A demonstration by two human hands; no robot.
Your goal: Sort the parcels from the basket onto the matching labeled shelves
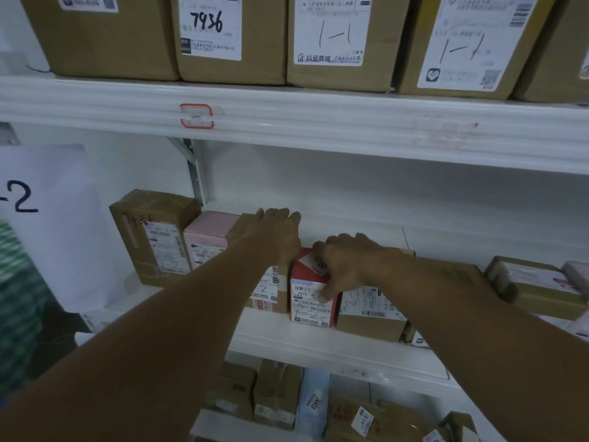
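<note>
Head view, left to right: my left hand (275, 236) lies flat, fingers straight, on top of a brown box (271, 295) — bracing it, I judge. Just right of that hand the red parcel (310, 309) stands on the middle shelf (318, 346), squeezed between that box and a second brown box (369, 314) below my right wrist. My right hand (345, 263) grips the parcel, fingers curled over its top, thumb on the front label. I'd steady the neighbour and slide the parcel straight back, label outward — no twisting.

shelf (318, 119): glossy white metal; boxes (153, 237): matt brown cardboard, paper labels
</note>
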